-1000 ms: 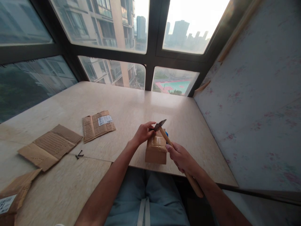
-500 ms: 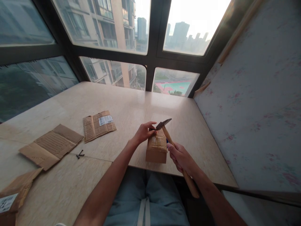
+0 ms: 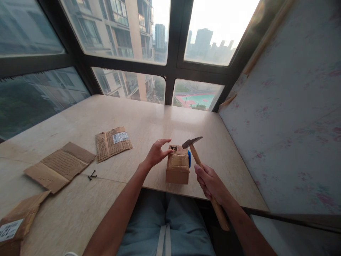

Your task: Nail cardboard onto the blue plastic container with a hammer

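A small brown cardboard box (image 3: 177, 177) with tape across its top stands near the front edge of the table. Several dark nails (image 3: 173, 148) sit in a row at the far end of the box top; how deep they go, I cannot make out. Beside them is my left hand (image 3: 156, 153), thumb and forefinger spread apart, the thumb tip close to the nails. My right hand (image 3: 209, 179) grips the wooden handle of a hammer (image 3: 195, 153), whose metal head hangs over the box's far right corner. Part of a blue object (image 3: 189, 159) shows behind the box's right side.
Flattened cardboard pieces (image 3: 60, 167) and a smaller piece with a label (image 3: 114, 143) lie to the left. Loose dark nails (image 3: 92, 175) rest on the table between them and me. Another labelled carton (image 3: 23, 220) is at lower left. A papered wall (image 3: 287, 142) bounds the right.
My left fingers have opened and drawn slightly back from the box top, baring the row of nails. The hammer head has moved right, and more of the blue object shows.
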Motion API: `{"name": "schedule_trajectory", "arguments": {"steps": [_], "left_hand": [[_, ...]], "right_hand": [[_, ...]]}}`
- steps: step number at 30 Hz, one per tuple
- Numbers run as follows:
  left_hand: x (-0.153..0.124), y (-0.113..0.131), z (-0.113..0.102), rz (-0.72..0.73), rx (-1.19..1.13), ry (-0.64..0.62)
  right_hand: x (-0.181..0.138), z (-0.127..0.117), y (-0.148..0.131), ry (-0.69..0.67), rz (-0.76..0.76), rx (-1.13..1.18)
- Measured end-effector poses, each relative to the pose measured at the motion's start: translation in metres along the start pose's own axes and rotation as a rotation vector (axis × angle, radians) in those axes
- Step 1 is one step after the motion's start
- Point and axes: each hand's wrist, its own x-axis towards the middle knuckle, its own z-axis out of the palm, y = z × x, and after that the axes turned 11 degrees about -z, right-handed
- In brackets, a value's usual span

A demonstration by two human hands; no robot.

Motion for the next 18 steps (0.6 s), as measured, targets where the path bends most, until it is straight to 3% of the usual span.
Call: {"name": "schedule_trajectory", "arguments": {"steps": [9, 18], "left_hand": [[0.001, -0.005, 0.006, 0.01, -0.043, -0.053], [-0.001, -0.006, 0.013, -0.137, -0.114, -0.067]], "right_hand": [[-0.002, 0.009, 0.0, -0.001, 0.014, 0.025], [0.013, 0.022, -0.012, -0.086, -0.033, -0.101]]}}
